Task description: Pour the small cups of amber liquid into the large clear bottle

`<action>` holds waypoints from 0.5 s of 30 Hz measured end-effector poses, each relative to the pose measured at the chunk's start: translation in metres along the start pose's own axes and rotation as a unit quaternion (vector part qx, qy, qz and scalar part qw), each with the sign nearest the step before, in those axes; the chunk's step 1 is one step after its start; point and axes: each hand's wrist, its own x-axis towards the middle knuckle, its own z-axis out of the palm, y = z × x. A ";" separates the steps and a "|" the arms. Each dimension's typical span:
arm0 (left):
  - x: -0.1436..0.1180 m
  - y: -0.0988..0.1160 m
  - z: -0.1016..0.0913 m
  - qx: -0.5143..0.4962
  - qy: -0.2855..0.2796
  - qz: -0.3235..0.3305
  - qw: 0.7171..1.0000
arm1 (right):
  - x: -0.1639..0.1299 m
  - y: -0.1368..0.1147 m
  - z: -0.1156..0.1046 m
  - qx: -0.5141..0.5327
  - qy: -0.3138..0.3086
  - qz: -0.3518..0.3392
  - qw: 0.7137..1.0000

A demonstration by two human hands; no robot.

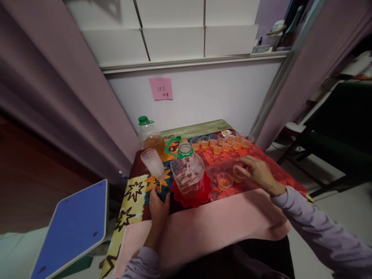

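My right hand (pixel 257 172) has its fingers closed at the rim of a small clear plastic cup (pixel 237 177) on the right side of the table. Beside it stands another cup (pixel 224 183) with orange liquid in it. My left hand (pixel 159 204) rests on the cloth near the front left, thumb and fingers apart, holding nothing. Just beyond its fingertips a tilted stack of clear plastic cups (pixel 153 164) lies close by. Between my hands an uncapped clear jug (pixel 187 172) with a green handle stands on a red scalloped dish (pixel 207 188).
Several small cups (pixel 217 147) of yellowish liquid stand in rows at the back right. A green-capped jug (pixel 153 141), partly filled with amber liquid, stands at the back left. A green cap (pixel 178 138) lies behind the open jug. A blue board (pixel 77 221) is at left, a dark chair (pixel 334 120) at right.
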 end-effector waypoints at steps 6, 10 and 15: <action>0.001 -0.002 0.001 -0.004 0.008 -0.001 1.000 | 0.138 -0.033 0.039 -0.035 -0.082 0.011 0.996; -0.001 -0.005 0.001 -0.016 0.010 0.003 1.000 | 0.196 -0.054 0.085 -0.090 -0.177 0.066 0.978; -0.004 -0.012 0.004 -0.019 0.024 0.004 1.000 | 0.217 -0.057 0.130 -0.108 -0.235 0.090 0.962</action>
